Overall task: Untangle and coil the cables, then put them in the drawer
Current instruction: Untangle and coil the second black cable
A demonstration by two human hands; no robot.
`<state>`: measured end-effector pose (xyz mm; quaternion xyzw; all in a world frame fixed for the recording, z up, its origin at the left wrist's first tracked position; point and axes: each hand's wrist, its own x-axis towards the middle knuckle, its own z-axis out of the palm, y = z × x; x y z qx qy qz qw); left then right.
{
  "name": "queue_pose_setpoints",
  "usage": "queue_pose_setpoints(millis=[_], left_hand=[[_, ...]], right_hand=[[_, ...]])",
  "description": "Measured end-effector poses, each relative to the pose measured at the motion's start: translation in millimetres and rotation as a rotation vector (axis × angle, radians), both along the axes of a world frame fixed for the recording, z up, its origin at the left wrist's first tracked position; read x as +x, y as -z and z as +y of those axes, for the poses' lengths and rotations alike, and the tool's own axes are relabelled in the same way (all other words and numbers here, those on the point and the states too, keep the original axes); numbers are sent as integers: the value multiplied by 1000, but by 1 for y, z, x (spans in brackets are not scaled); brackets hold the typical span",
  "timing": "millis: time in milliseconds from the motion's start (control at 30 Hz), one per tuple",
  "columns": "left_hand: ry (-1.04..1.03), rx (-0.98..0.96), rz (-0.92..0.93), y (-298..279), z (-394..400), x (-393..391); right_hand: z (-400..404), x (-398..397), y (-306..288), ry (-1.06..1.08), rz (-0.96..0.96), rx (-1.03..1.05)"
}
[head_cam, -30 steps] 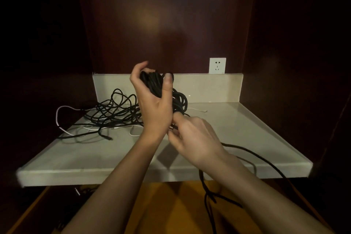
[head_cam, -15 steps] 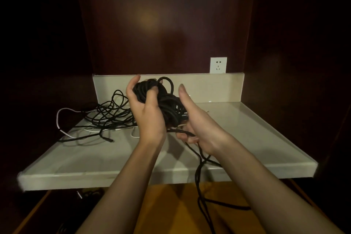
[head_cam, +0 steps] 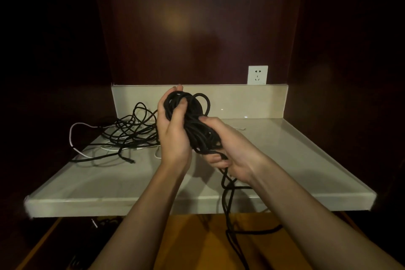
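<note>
A thick bundle of black cable (head_cam: 195, 120) sits between both hands above the pale shelf (head_cam: 295, 160). My left hand (head_cam: 173, 133) grips the bundle's upper part, fingers curled round its loops. My right hand (head_cam: 228, 149) holds the lower part, thumb over the coils and fingers curled under them. A loose tail of the black cable (head_cam: 228, 204) hangs from my right hand over the shelf's front edge toward the open drawer (head_cam: 197, 245). A tangle of thin black cables (head_cam: 129, 133) mixed with a white cable (head_cam: 73, 138) lies at the shelf's back left.
A white wall socket (head_cam: 257, 75) sits above the shelf's back rim. Dark wood panels close in the back and both sides. The drawer's yellow-brown bottom shows below the shelf, with some dark cable at its left (head_cam: 105, 222).
My right hand has moved up and closed round the lower part of the bundle. My left hand has lowered slightly and tightened on the loops.
</note>
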<state>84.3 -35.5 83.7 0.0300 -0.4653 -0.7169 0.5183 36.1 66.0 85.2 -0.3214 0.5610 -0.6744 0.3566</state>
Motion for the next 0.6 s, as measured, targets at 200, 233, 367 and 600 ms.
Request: queue_pose_setpoints(millis=[200, 233, 367, 600], left_hand=[[99, -32, -124, 5, -8, 1], [127, -40, -135, 5, -9, 2], [232, -189, -342, -3, -24, 9], [464, -381, -731, -27, -49, 24]], right_hand=[[1, -11, 2, 68, 45, -84], [2, -12, 3, 78, 55, -85], [9, -21, 6, 119, 163, -22], [18, -28, 1, 99, 367, 94]])
